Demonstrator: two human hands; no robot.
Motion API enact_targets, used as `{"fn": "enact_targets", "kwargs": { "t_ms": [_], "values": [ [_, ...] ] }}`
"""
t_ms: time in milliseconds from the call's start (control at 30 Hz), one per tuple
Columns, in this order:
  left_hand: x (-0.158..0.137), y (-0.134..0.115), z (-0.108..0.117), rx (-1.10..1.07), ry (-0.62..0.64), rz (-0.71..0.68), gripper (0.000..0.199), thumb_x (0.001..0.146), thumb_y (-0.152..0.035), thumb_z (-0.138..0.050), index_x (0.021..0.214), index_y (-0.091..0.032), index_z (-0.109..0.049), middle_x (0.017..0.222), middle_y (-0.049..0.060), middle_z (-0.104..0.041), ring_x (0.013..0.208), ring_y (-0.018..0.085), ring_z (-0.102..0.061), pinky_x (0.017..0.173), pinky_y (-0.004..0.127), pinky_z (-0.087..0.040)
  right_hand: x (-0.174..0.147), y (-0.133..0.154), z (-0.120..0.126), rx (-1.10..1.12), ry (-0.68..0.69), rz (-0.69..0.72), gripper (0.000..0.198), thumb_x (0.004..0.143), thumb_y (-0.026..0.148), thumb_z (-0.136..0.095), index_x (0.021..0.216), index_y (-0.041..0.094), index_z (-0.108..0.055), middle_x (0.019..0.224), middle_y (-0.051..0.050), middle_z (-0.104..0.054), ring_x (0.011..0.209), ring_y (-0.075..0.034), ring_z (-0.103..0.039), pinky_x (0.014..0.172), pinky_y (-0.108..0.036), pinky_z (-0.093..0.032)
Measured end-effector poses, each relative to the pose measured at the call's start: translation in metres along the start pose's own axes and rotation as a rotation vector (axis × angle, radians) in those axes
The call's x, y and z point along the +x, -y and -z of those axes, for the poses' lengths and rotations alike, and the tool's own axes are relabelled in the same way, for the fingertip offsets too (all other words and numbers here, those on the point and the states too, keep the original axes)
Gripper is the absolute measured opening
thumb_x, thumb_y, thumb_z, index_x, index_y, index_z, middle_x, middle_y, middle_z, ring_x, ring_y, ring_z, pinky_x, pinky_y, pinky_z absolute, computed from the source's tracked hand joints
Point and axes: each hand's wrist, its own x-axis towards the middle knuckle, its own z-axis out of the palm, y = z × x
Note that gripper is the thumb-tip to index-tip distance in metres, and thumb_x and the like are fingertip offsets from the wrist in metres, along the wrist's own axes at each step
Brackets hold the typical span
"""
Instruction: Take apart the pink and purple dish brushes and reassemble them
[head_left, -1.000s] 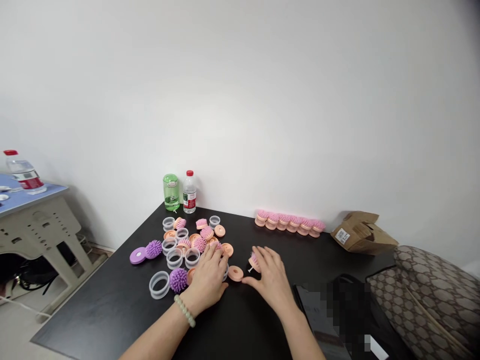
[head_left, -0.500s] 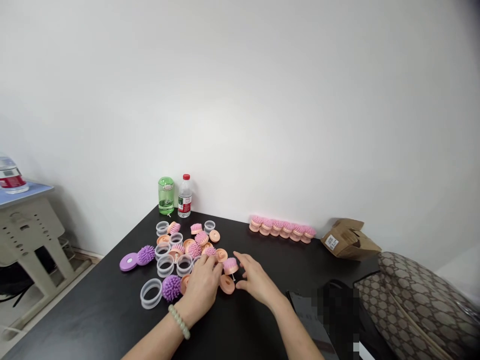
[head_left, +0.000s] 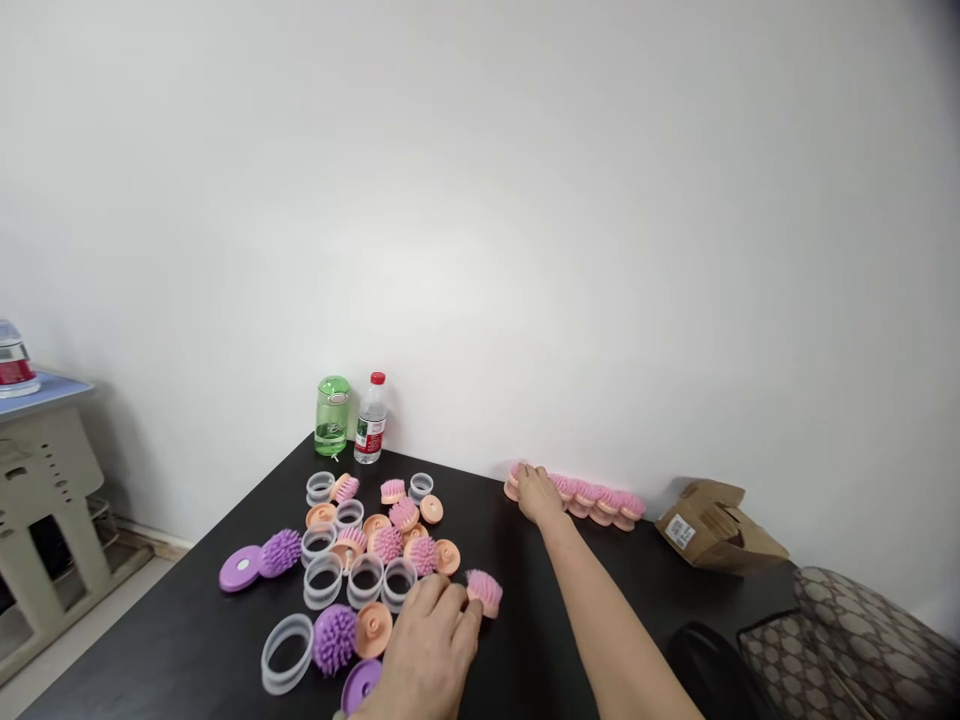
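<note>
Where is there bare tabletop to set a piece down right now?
Free: the black tabletop at front left, bordered by the white-centred purple disc and the large clear ring. Another patch lies between the right forearm and the pink brush head at the left hand. Crowded: left of and beyond that hand, among peach caps and smaller clear rings.

On the worktop, toward its left edge, eight clear rings, two purple bristled heads and two purple discs are counted. Seven loose pink-bristled heads are seen. At least six peach discs can be made out; an exact count is prevented by overlaps. Along the far edge, at least five pink brushes are counted, the row being partly covered by the right hand. Two bottles, one green bottle and one clear bottle, are found at the far left corner.
</note>
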Motion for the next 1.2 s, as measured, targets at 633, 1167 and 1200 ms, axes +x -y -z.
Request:
{"fn": "enact_targets", "kwargs": {
  "t_ms": [633,1167,1200],
  "values": [
    [0.010,-0.002,0.026,-0.131,-0.039,0.095,0.054,0.086,-0.024,-0.068,0.134,-0.011,-0.046,0.130,0.020,-0.060,0.123,0.036,-0.053,0.100,0.054,-0.047,-0.158,0.039,0.051,0.817,0.052,0.048,0.029,0.076,0.030,-0.069,0.102,0.021,-0.060,0.092,0.000,-0.071,0.082,-0.019,-0.067,0.073,-0.027,-0.051],
    [0.010,-0.006,0.029,-0.279,-0.140,-0.021,0.017,0.086,-0.018,-0.067,0.100,-0.019,-0.057,0.095,0.007,-0.070,0.094,0.025,-0.063,0.083,0.041,-0.053,-0.207,0.060,0.038,1.471,0.102,0.006,0.036,0.077,0.041,-0.076,0.103,0.018,-0.070,0.098,-0.009,-0.074,0.095,-0.029,-0.068,0.088,-0.041,-0.053],
    [0.010,-0.005,0.029,-0.311,-0.116,-0.011,0.017,0.085,-0.019,-0.067,0.098,-0.019,-0.057,0.094,0.007,-0.069,0.092,0.024,-0.063,0.082,0.041,-0.053,-0.210,0.058,0.037,1.485,0.083,0.031,0.036,0.075,0.039,-0.078,0.103,0.019,-0.070,0.101,-0.009,-0.074,0.098,-0.029,-0.068,0.090,-0.042,-0.052]
  ]
}}
